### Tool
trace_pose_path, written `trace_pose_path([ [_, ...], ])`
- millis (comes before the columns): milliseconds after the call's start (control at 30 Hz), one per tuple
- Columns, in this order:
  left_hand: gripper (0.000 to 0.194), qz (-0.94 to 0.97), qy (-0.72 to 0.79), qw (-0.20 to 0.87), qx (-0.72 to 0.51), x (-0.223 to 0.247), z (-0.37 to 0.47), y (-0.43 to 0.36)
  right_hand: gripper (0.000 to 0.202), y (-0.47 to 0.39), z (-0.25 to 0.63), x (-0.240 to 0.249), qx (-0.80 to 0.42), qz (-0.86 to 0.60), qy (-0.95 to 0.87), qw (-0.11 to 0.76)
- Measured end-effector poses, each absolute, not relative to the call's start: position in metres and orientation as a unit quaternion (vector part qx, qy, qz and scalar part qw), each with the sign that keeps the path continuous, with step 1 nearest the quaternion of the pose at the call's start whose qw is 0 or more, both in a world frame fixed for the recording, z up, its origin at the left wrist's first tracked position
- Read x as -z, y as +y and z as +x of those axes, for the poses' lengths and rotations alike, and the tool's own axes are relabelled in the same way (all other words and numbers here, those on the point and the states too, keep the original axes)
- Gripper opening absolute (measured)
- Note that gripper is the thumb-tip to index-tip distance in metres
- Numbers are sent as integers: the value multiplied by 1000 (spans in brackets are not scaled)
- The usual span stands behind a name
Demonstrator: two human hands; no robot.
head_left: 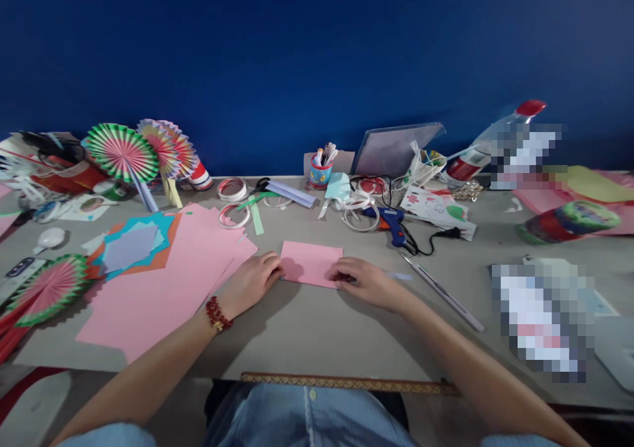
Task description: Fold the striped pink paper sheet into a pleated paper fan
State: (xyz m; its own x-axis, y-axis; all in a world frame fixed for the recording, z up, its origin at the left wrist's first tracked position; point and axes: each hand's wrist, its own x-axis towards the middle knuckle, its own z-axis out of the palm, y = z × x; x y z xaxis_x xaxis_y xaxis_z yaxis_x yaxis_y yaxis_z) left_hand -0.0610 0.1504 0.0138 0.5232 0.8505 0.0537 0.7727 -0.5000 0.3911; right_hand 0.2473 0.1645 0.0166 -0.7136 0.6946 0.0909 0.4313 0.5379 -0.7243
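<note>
A small pink paper rectangle [311, 263] lies flat on the grey table in front of me. My left hand [253, 279] touches its left edge, with the fingers curled together and a red beaded bracelet on the wrist. At the right end of the paper, my right hand [365, 280] rests with bent fingers over the edge. Large pink sheets [143, 305] lie to the left, partly behind my left forearm. A grey craft knife [446, 295] lies to the right of my right hand.
Folded paper fans [123, 152] stand at the back left. Behind the pink rectangle are tape rolls [234, 216], a pen cup [320, 171] and a blue glue gun [395, 226] with a black cord. A bottle [468, 163] leans at the back right.
</note>
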Motion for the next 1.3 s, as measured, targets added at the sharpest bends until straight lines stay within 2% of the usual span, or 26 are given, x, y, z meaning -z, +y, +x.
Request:
trace_pose_path([
  [233, 20, 854, 476, 169, -122, -15, -60, 151, 25, 163, 247, -18, -337, -315, -867, 186],
  [500, 20, 864, 462, 160, -124, -10, -63, 152, 48, 158, 247, -18, -267, -311, -901, 145],
  [667, 19, 870, 451, 159, -121, -9, -65, 154, 37, 156, 246, -9, -196, -305, -923, 129],
  [867, 21, 877, 416, 186, -153, -13, -70, 157, 37, 155, 247, -1, -121, -290, -941, 127],
  [967, 25, 882, 417, 151, -159, -24, -60, 149, 36, 154, 247, -2, -109, -291, -941, 130],
  [1033, 37, 907, 385, 116, -126, -29, -49, 141, 33, 154, 246, -3, -102, -292, -942, 126],
  [1167, 90, 947, 290, 122, -57, -25, -31, 126, 32, 154, 246, -4, -91, -291, -946, 110],
  [1233, 101, 948, 288, 127, -45, -18, -29, 123, 34, 155, 247, -3, -90, -289, -947, 109],
  [1300, 105, 947, 290, 130, -40, -12, -32, 122, 34, 155, 248, -1, -92, -287, -947, 111],
])
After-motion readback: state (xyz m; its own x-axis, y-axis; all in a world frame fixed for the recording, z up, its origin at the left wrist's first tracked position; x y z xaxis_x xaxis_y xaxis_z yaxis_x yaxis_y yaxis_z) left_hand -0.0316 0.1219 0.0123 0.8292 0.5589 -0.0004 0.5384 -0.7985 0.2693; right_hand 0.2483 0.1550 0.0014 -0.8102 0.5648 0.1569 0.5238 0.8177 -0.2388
